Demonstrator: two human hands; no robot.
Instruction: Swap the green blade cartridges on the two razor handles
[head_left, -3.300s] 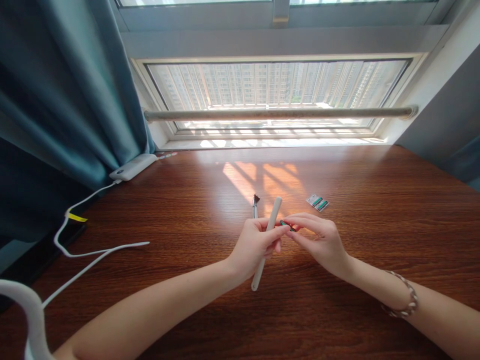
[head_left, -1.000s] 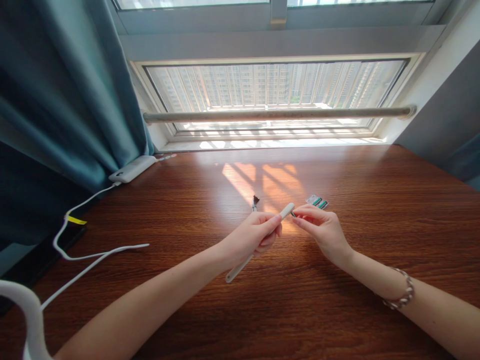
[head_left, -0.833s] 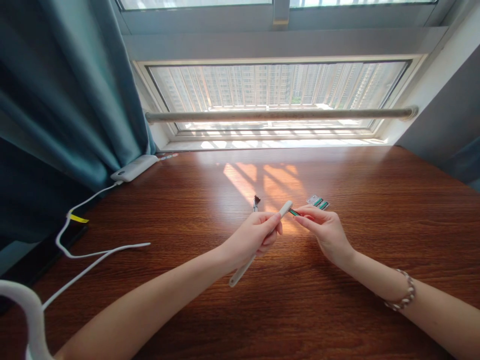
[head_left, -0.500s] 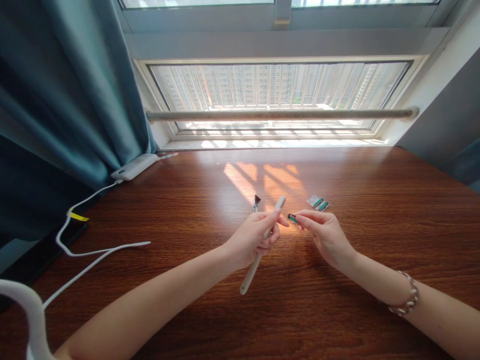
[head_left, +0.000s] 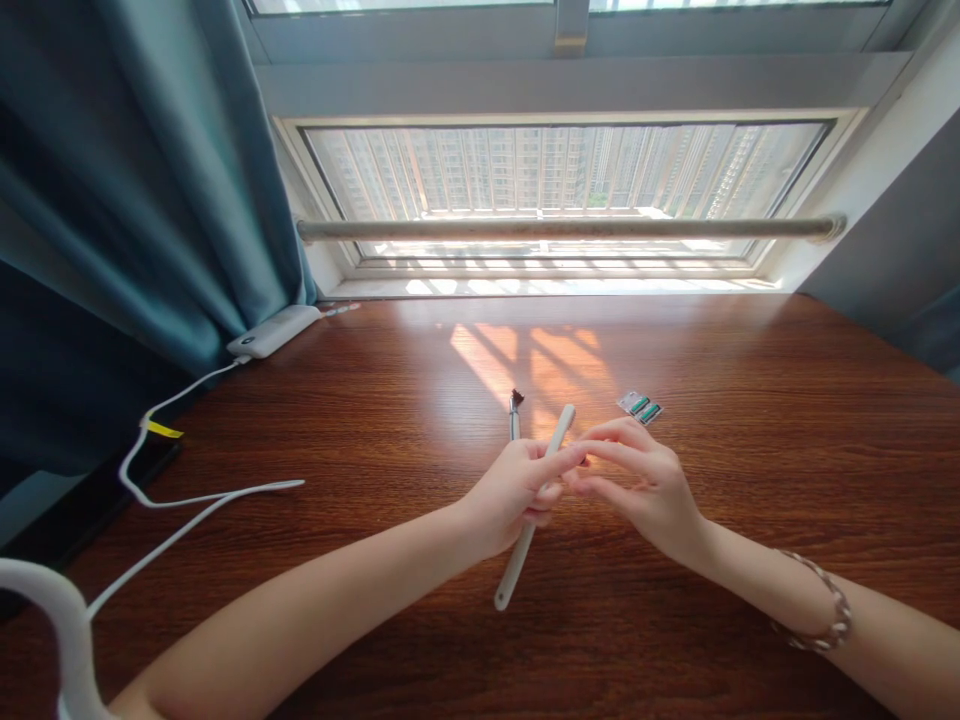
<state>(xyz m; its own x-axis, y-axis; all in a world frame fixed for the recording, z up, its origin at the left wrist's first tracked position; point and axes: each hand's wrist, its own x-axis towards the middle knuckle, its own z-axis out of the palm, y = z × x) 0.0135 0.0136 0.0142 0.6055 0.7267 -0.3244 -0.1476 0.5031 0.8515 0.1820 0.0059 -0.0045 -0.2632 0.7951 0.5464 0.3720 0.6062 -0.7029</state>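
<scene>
My left hand [head_left: 514, 492] is closed around a pale toothbrush [head_left: 514, 573], which slants with its handle end toward me and its head pointing away. The fingertips of my right hand [head_left: 651, 475] meet my left thumb beside the brush. Between them shows a dark sliver of a small razor cartridge [head_left: 583, 461]; the rest is hidden by fingers. Just beyond my left hand lies a silver razor handle [head_left: 514, 420] with a dark end, partly covered by the hand. A clear pack of green-and-black razor cartridges [head_left: 640, 407] lies beyond my right hand.
The brown wooden table [head_left: 405, 400] reaches to the window sill. At left, a white power strip or adapter [head_left: 277, 332] with a white cable [head_left: 195, 507] rests by the blue curtain [head_left: 187, 180]. A curved white tube [head_left: 71, 620] stands at near left.
My right hand has moved left with the razor cartridge and now touches my left hand. The toothbrush has turned slightly, so its bristles no longer show.
</scene>
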